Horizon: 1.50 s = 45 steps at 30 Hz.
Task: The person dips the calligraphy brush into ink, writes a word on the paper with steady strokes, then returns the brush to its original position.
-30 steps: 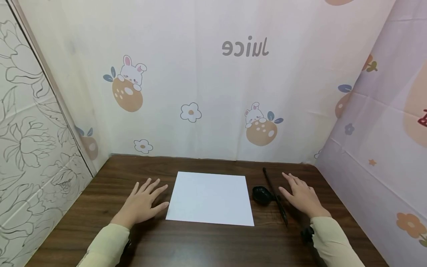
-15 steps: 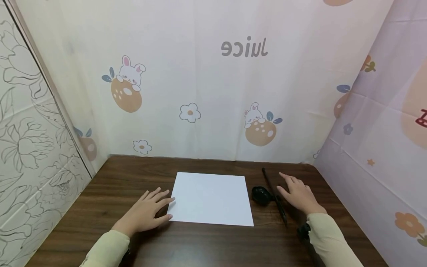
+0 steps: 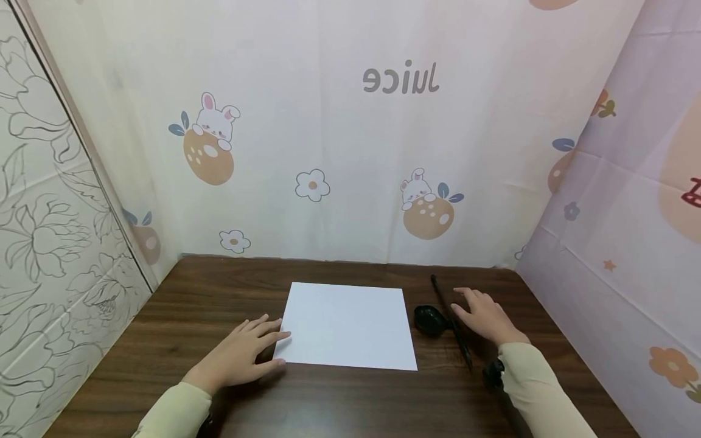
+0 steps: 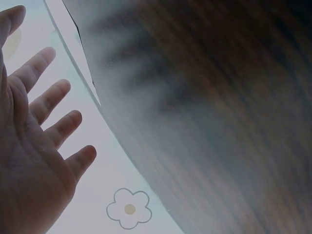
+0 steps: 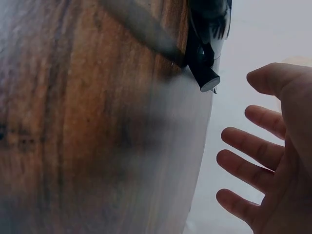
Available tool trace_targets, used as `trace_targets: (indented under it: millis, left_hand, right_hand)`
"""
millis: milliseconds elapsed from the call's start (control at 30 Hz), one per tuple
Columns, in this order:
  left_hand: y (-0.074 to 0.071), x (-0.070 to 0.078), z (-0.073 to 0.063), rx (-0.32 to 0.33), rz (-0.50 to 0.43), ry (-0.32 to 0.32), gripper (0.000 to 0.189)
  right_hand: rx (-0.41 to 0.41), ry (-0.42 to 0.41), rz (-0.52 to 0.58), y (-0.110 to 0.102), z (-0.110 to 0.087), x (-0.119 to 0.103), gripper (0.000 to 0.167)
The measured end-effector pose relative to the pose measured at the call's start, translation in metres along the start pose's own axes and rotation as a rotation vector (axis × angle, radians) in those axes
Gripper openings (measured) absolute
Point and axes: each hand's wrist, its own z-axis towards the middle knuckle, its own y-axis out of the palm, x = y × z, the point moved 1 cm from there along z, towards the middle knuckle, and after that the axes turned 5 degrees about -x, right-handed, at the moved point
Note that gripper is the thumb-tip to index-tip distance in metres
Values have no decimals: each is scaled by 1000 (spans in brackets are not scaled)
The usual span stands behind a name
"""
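A white sheet of paper (image 3: 350, 325) lies flat on the dark wooden table. My left hand (image 3: 238, 356) is at its left side, fingers spread and relaxed, with the index fingertip over the paper's edge. Whether it touches the paper cannot be told. To the right of the sheet is a small round black dish (image 3: 429, 320) with a short handle. Across that handle rests a slim black brush (image 3: 462, 347), its tapered end towards me. My right hand (image 3: 487, 316) hovers just right of the brush, fingers loosely bent, holding nothing; the right wrist view shows the dish's handle (image 5: 204, 75) apart from the fingers.
The wooden table (image 3: 328, 401) reaches back to a printed curtain (image 3: 350, 121). More printed cloth (image 3: 619, 201) hangs along the right side, and a flower-patterned panel (image 3: 60, 231) stands at the left. Dark bands (image 3: 495, 374) sit at the wrists.
My left hand has moved right and slightly nearer to me, bringing its fingertips over the paper's left edge. My right hand has shifted a little left towards the brush. Paper, dish and brush stay put.
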Motion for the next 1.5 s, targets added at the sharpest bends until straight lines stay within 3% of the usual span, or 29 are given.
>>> trace_targets:
  millis: [400,867,1500]
  left_hand:
    - [-3,5,0,-57,-2,60,50]
    - [3,10,5,-1,52,193,30]
    - [7,12,7,-32,20,196,27]
  right_hand:
    - [-108,6,120,-4,13,-2,50]
    - [-209,90,219,-4,22,3,51]
    - [-257,149,363,-2,32,1,48]
